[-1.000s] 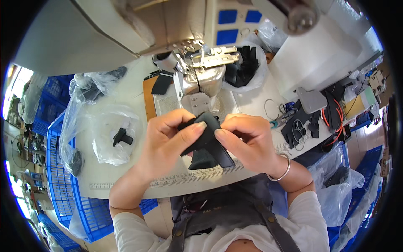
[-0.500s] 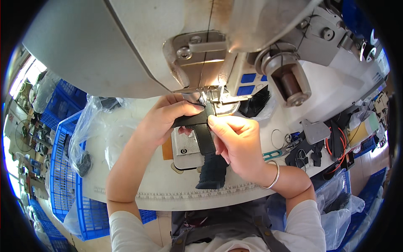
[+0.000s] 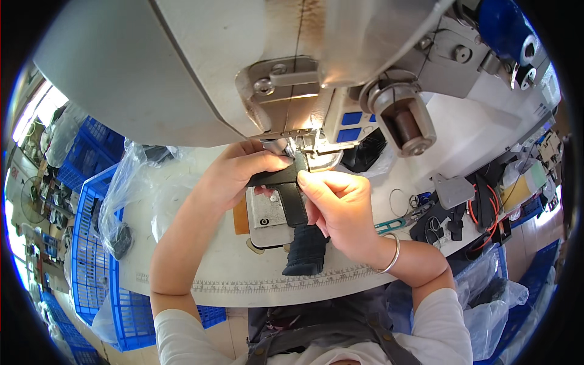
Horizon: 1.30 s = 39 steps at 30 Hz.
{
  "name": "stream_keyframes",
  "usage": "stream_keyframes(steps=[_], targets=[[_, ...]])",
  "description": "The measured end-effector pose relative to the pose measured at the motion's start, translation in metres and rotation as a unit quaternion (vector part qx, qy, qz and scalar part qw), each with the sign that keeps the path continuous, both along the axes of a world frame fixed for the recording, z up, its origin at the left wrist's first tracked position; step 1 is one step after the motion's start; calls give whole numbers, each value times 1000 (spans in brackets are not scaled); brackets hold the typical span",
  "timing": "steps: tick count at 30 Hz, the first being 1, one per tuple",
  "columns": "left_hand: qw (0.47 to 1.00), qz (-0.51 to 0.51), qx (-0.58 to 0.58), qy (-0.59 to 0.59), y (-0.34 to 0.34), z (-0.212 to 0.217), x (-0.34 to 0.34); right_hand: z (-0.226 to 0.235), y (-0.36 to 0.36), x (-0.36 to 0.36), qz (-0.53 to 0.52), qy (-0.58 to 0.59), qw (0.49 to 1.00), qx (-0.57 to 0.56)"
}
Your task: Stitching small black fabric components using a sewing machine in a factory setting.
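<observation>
Just in front of the needle area of a sewing machine (image 3: 286,79), both hands hold a black strap piece (image 3: 292,204) that has a crosswise band and a long part hanging down toward me. My left hand (image 3: 234,173) pinches the crosswise band with the thumb on top, close to the presser foot. My right hand (image 3: 340,204) grips the strap's right edge between thumb and fingers. Below them a stack of dark fabric pieces (image 3: 304,250) lies on the white table (image 3: 213,267). The very tip of the strap is hidden under the machine head.
A blue plastic crate (image 3: 91,255) with clear plastic bags stands at the left. Teal-handled snips (image 3: 389,225), black scraps and an orange cord (image 3: 474,213) lie at the right. A thread bobbin holder (image 3: 404,125) hangs from the machine. A printed ruler runs along the table's front edge.
The view has shifted slightly. Both hands keep their hold on the strap and have barely moved relative to the machine.
</observation>
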<state>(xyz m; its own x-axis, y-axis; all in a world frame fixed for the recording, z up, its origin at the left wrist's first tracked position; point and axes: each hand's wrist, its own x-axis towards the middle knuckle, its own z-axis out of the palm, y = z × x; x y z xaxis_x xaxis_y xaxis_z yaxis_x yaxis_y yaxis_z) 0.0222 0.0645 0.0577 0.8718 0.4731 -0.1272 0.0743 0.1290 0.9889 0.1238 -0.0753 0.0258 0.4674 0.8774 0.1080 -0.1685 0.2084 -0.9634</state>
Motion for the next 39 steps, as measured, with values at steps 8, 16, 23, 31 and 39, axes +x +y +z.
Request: stream_keyframes(steps=[8,16,23,31,39], targets=[[1000,13,19,-19,6,-2,2,0,3,-1,6,19,1000,4],[999,-33,13,-30,9,-4,1,-5,1,-2,9,35,999,9],[1000,1,8,-21,6,-3,2,-1,1,-1,11,24,1000,-6],[993,-73,84,51,9,3,-7,0,-2,4,108,-39,993,-14],[995,-62,61,41,1,-1,-11,-1,-5,2,95,-74,993,-17]])
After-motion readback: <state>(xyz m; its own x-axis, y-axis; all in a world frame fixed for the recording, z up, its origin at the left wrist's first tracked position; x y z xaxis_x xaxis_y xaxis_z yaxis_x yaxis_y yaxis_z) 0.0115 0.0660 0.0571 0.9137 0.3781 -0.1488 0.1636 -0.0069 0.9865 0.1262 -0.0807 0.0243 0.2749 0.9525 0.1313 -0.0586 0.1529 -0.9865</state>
